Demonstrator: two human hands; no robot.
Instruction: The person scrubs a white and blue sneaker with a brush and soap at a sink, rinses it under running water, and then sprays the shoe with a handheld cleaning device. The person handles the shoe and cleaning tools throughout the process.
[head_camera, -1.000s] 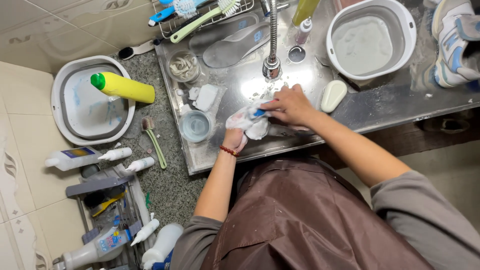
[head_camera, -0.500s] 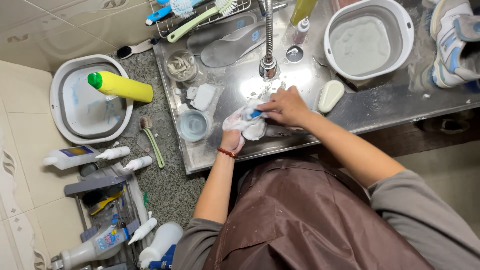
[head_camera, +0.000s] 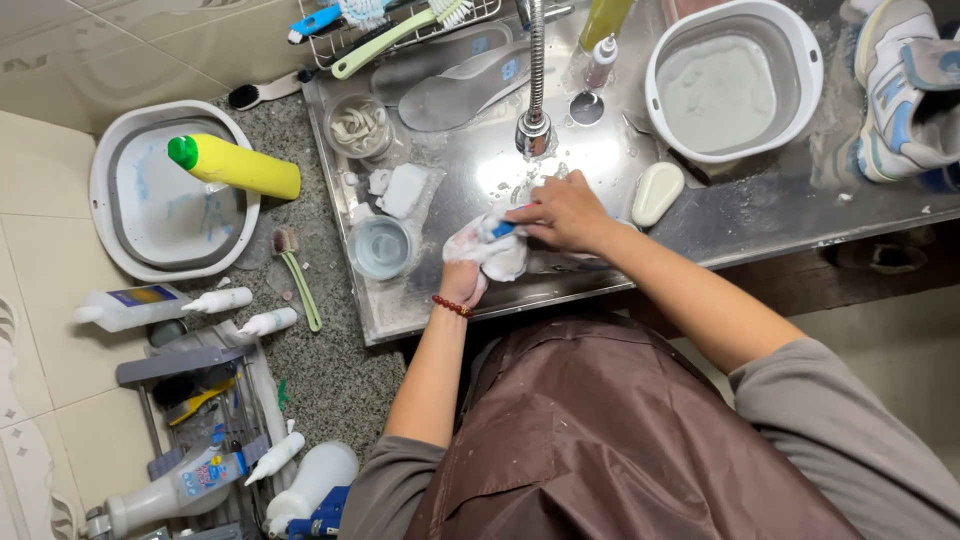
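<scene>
The wet steel tabletop (head_camera: 720, 215) carries a white basin (head_camera: 735, 82), two grey insoles (head_camera: 460, 85), a pale soap bar (head_camera: 657, 193), a small round cup (head_camera: 380, 247), white sponge pieces (head_camera: 400, 190) and a sneaker (head_camera: 900, 90).

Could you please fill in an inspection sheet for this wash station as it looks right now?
Surface: steel worktop, wet, with suds around the tap base.
Job's things: foamy white item; a blue-handled tool pressed on it.
Clutter: two insoles, white basin, sneaker, oval soap, small cup, jar, brushes in a rack.
Hands: left hand cradles the item from below; right hand grips the tool.
Cables: nothing seen.
Surroundings: floor basin with a yellow bottle across it; spray and squeeze bottles on the floor.
</scene>
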